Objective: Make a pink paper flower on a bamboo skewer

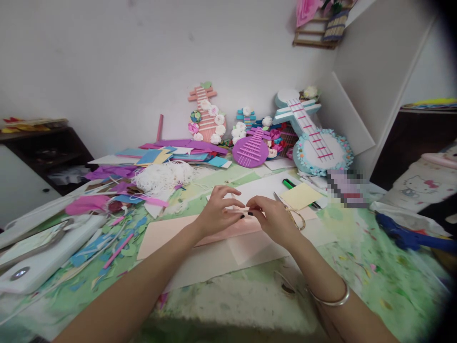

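Observation:
My left hand and my right hand meet over a pale pink sheet lying on the table. Both pinch a thin, pale strip between their fingertips, just above the sheet. White sheets lie under the pink one. A silver bangle is on my right wrist. Scissors lie just right of my right hand, partly hidden by it.
Behind the hands stand paper guitar models, a purple one and a light blue one. A pile of white string and coloured scraps lies at the left. A yellow note, green marker, blue glue gun and white device are around.

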`<action>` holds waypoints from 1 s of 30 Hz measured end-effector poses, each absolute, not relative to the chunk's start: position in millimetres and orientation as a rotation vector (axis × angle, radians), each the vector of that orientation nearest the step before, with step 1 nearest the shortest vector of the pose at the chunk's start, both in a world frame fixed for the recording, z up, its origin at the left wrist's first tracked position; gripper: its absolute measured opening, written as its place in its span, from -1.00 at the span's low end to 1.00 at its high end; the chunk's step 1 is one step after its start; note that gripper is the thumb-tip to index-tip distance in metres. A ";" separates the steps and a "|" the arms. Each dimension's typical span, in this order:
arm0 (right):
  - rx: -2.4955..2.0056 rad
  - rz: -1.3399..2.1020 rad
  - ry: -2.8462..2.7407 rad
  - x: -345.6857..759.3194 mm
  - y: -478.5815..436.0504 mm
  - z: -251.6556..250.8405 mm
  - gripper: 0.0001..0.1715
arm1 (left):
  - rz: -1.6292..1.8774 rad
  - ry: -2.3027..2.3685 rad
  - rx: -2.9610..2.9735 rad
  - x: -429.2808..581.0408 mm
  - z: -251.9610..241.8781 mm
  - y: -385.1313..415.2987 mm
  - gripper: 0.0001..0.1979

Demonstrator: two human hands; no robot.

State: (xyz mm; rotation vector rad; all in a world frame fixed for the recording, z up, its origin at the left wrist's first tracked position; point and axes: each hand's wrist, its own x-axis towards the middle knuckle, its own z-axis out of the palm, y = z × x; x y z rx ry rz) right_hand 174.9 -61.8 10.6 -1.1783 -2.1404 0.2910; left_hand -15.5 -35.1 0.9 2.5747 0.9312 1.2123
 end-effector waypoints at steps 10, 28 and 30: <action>-1.148 0.286 -2.138 176.8 -60.6 9.0 -0.79 | 1.230 0.904 2.578 -17.5 1.8 -34.9 -0.92; -1.283 0.350 -1.976 193.6 -49.4 15.6 -0.86 | 1.203 0.651 1.610 -17.4 -5.0 -29.1 -0.61; -1.255 0.386 -1.989 183.6 -53.1 14.4 -0.90 | 1.213 0.541 1.544 -16.0 -5.0 -29.5 -0.59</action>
